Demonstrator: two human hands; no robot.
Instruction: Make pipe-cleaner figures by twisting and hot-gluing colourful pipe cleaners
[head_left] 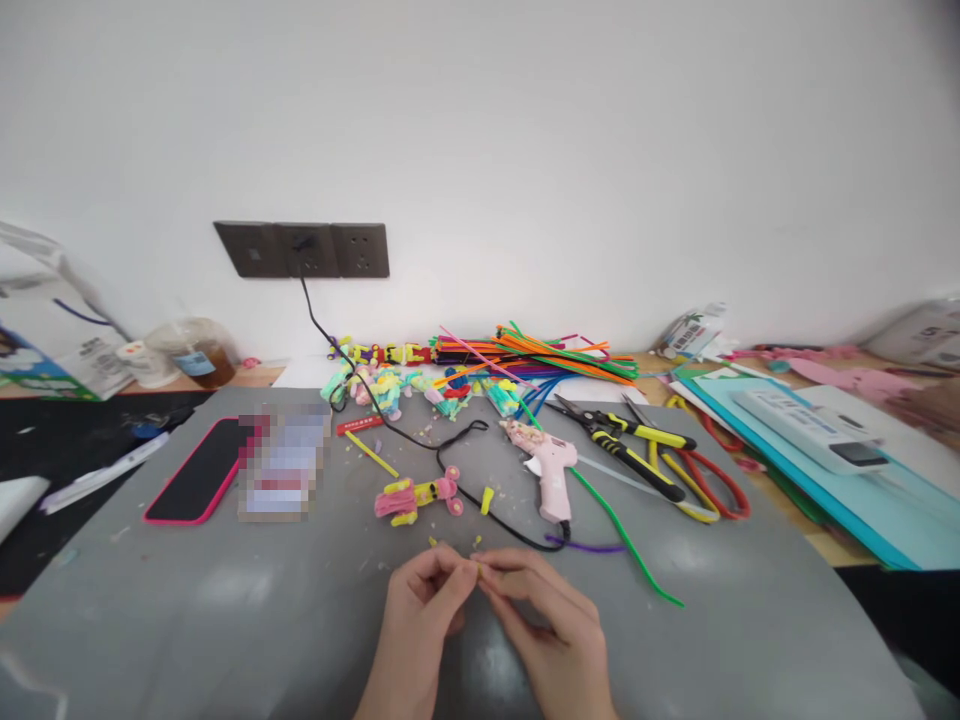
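My left hand [430,603] and my right hand [541,612] meet over the grey mat, thumbs and fingers pinched around a small yellow piece [480,571]. Most of that piece is hidden by the fingertips, but it looks like a bit of pipe cleaner. Just beyond the fingers lies a pink and yellow pipe-cleaner figure [417,497] on its side. To its right is a short yellow bundle [487,499]. A straight yellow pipe cleaner [372,454] rests farther back. The pink glue gun [553,470] lies on the mat, right of the figure.
Pliers [637,455] and scissors [709,480] lie to the right, near a green pipe cleaner [619,530]. A black cord [382,425] runs from the wall socket across the mat. Two phones, one of them black-screened [201,475], lie left. Pipe-cleaner bundles [555,355] line the back.
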